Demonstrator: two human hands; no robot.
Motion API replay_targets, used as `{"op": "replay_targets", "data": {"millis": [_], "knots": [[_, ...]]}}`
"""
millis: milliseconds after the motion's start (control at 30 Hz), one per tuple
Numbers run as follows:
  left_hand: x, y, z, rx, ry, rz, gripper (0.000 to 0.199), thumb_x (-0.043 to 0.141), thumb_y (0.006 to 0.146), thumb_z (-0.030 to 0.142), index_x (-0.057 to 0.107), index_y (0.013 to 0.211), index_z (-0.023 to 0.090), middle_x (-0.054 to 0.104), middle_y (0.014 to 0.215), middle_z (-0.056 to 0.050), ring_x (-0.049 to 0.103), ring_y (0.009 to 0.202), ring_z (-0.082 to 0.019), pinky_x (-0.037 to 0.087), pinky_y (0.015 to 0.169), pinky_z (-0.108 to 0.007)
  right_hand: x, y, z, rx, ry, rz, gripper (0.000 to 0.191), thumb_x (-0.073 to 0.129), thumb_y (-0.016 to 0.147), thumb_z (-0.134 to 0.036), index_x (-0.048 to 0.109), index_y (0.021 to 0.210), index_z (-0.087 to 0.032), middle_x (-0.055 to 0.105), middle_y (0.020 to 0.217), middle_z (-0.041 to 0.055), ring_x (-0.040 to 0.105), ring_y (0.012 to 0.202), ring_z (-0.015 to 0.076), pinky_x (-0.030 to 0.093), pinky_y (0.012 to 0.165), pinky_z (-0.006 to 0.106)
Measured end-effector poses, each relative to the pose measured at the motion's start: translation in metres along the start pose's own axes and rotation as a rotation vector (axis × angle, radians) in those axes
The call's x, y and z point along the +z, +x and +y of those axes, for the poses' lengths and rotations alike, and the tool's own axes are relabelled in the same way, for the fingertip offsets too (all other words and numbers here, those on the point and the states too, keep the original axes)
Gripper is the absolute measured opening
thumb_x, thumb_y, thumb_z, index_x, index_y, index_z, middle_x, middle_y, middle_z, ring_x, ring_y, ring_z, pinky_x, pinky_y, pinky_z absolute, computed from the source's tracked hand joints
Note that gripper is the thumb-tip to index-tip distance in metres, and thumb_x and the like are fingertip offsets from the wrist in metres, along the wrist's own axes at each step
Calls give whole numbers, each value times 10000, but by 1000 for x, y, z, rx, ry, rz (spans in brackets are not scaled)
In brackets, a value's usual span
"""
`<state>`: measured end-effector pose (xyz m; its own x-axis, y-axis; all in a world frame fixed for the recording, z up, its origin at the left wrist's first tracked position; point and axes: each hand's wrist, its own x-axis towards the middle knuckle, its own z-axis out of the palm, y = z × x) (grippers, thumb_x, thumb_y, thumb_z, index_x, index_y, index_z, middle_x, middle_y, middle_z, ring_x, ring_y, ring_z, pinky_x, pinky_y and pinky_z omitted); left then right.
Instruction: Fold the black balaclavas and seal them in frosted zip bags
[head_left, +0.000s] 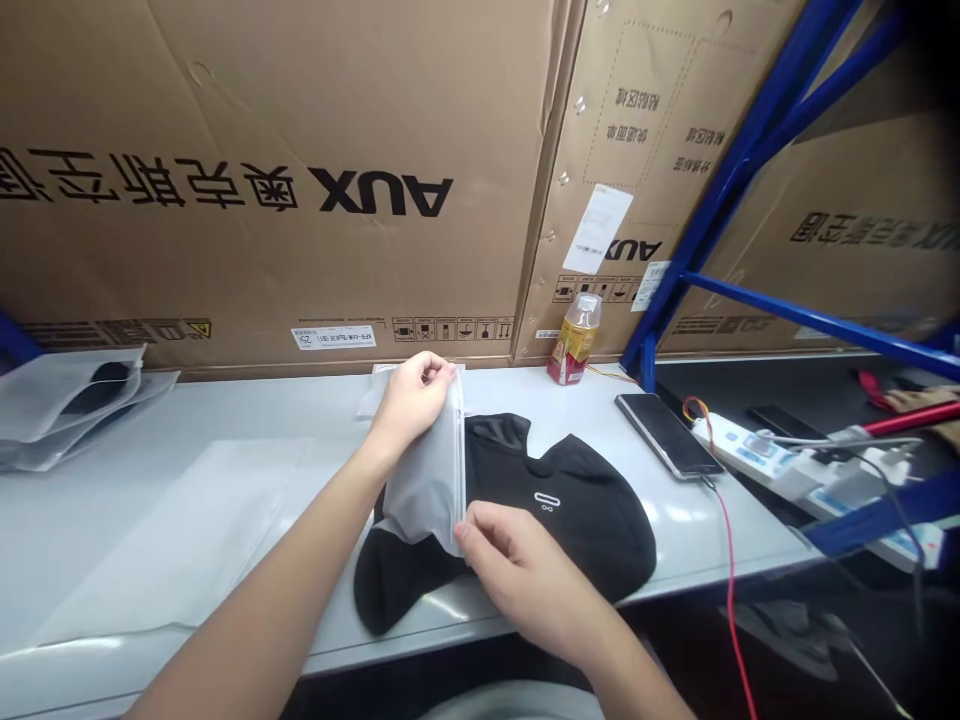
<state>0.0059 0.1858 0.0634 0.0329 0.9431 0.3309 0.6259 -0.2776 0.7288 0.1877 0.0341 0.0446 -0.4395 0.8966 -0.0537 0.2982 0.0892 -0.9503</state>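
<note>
A frosted zip bag (429, 480) hangs between my two hands, its zip edge on the right side. My left hand (415, 395) pinches the far corner of that edge. At the near end of the same edge, my right hand (517, 570) holds the bag between thumb and fingers. Under the bag lies a black cloth garment (577, 510) with a small white print, spread flat on the white table; the bag hides its left middle part. Whether the bag has anything inside, I cannot tell.
Flat translucent bags (187, 530) lie to the left, and filled zip bags (71, 405) are stacked beyond them. A drink bottle (576, 340), a phone (667, 433) on a red cable and a power strip (772, 455) sit to the right. Large cartons (262, 90) and a blue rack post (739, 180) stand behind.
</note>
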Motion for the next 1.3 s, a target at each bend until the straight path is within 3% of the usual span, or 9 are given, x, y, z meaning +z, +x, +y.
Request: {"op": "replay_targets", "data": {"millis": [200, 400, 533, 567, 633, 700, 800, 967, 1300], "knots": [[4, -15, 38, 185, 89, -45, 241, 578, 1051, 376, 685, 1144, 181, 698, 1163, -83, 676, 1021, -221, 574, 920, -428, 17, -9, -9, -14, -48, -59, 384, 493, 1043, -376, 446, 698, -215, 441, 638, -53, 376, 600, 117, 276, 546, 258], [12, -65, 89, 440, 256, -313, 163, 638, 986, 383, 752, 1011, 269, 732, 1163, -72, 647, 1145, -296, 469, 1075, -467, 15, -19, -14, -120, -100, -137, 172, 587, 974, -252, 759, 962, -260, 793, 968, -1, 703, 852, 199, 459, 729, 268], [15, -109, 61, 227, 468, -234, 513, 583, 996, 474, 640, 1407, 175, 576, 1518, -252, 446, 1436, -547, 309, 1101, -812, -30, -32, -12, -107, -233, -325, 155, 667, 958, -280, 818, 977, -311, 823, 935, -12, 746, 826, 217, 506, 713, 289], [16, -118, 52, 184, 500, -226, 558, 525, 1020, 487, 601, 1461, 153, 553, 1543, -267, 442, 1445, -558, 327, 1079, -831, -40, -31, -10, -132, -226, -294, 214, 605, 1012, -299, 818, 995, -311, 822, 934, -4, 748, 834, 216, 525, 728, 298], [18, -130, 38, 156, 533, -237, 576, 444, 1052, 490, 557, 1518, 171, 550, 1568, -219, 477, 1456, -507, 375, 1102, -794, -53, -23, -3, -232, -295, 56, 310, 500, 1076, -340, 805, 1049, -289, 816, 968, 35, 751, 912, 240, 563, 822, 348], [20, -137, 34, 172, 549, -239, 536, 416, 1061, 428, 545, 1536, 217, 546, 1589, -148, 441, 1509, -446, 291, 1191, -779, -52, -9, 6, -320, -441, 302, 350, 471, 1085, -325, 723, 1314, -245, 764, 1272, 95, 678, 1240, 289, 519, 1084, 451], [24, -143, 34, 200, 588, -168, 547, 381, 1011, 237, 563, 1524, 185, 542, 1586, -154, 361, 1562, -419, 76, 1246, -800, -37, 9, 20, -356, -615, 188, 516, 437, 1094, -347, 505, 1577, -177, 476, 1646, 108, 354, 1574, 327, 327, 1283, 564], [33, -155, 19, 215, 561, -150, 574, 354, 1029, 263, 513, 1551, 86, 513, 1602, -180, 465, 1518, -326, 384, 1259, -564, -21, 13, 38, -202, -677, 104, 584, 330, 1123, -406, 399, 1632, -127, 343, 1703, 89, 277, 1605, 320, 292, 1306, 568], [43, -162, 1, 229, 593, -125, 571, 331, 1083, 327, 458, 1577, 70, 502, 1614, -179, 455, 1526, -314, 429, 1237, -554, -16, 14, 47, -161, -734, 151, 549, 290, 1110, -314, 443, 1612, -154, 384, 1690, 41, 326, 1590, 274, 294, 1314, 515]]}}
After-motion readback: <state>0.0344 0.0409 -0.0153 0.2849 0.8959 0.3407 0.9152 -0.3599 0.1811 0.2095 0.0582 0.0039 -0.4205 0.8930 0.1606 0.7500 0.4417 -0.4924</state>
